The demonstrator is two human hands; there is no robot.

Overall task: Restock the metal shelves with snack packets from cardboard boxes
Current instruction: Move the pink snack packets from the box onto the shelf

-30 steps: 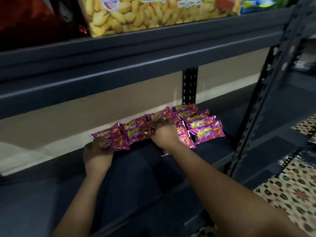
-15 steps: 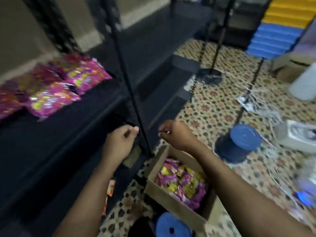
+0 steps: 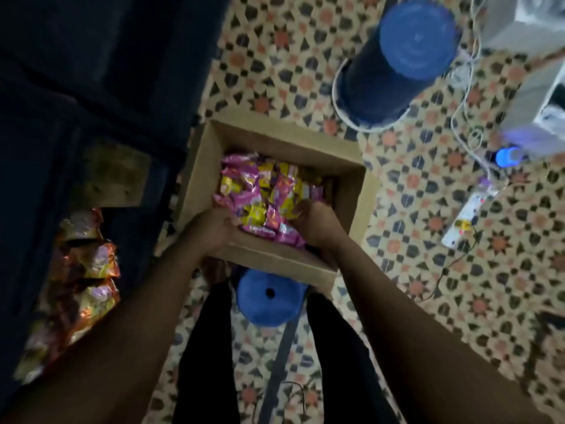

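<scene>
Now both hands are down in the open brown cardboard box (image 3: 275, 148) on the patterned floor tiles: left hand (image 3: 211, 228) and right hand (image 3: 315, 223) curl into the heap of pink-and-yellow foil snack packets (image 3: 263, 194), grip apparently gathering, nothing lifted. Box looks well filled, so plenty left; orange foil packets (image 3: 88, 270) already sit on the dark metal shelf (image 3: 61, 87) beside it.

— Where did the cardboard box (image 3: 345, 191) sit?
— Mid-frame on the tiled floor (image 3: 504, 270), snack packets (image 3: 260, 197) inside, the metal shelves (image 3: 91, 87) just left of it.
— And the hands?
— Left hand (image 3: 211, 228) at its lower-left rim, right hand (image 3: 315, 221) among the packets.
— Anything else?
— One stool (image 3: 394, 59) at upper right, another stool (image 3: 269, 298) below the box, more packets (image 3: 88, 276) at lower left.
</scene>
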